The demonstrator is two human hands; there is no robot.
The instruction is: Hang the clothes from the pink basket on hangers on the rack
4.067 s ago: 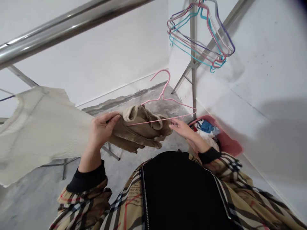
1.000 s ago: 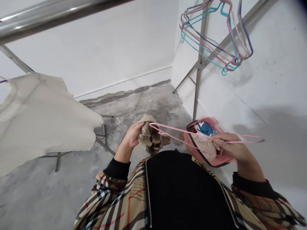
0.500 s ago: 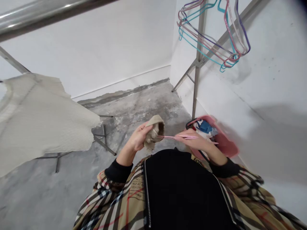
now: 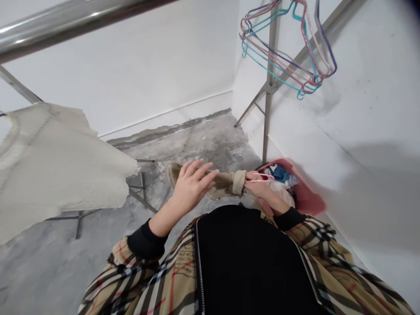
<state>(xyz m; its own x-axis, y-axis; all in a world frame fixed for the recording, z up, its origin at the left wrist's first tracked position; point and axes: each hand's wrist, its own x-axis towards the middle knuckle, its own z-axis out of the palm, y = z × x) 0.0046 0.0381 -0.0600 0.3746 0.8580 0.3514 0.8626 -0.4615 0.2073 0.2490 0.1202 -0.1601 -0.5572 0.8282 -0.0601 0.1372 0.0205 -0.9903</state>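
Note:
A beige-brown fuzzy sock [image 4: 225, 184] is stretched out sideways in front of my body, its pale cuff [image 4: 239, 182] toward the right. My right hand [image 4: 260, 187] grips the cuff end together with a thin pink hanger [image 4: 265, 176], of which only a loop and a short stretch show. Over the middle of the sock is my left hand [image 4: 193, 186], its fingers extended and apart; whether they touch the fabric I cannot tell. The foot end of the sock shows beyond the left hand's fingers.
A pink basket [image 4: 310, 197] with crumpled clothes [image 4: 280, 174] stands on the floor beside the right wall. Pink, blue and purple hangers [image 4: 285, 57] hang at upper right near a metal rack frame [image 4: 267, 118]. At left hangs a cream garment [image 4: 65, 166], below a metal bar [image 4: 65, 26].
The bunched sock is now drawn out lengthwise. My left hand has let go and spread its fingers. My right hand has moved slightly left and now holds the cuff along with the hanger.

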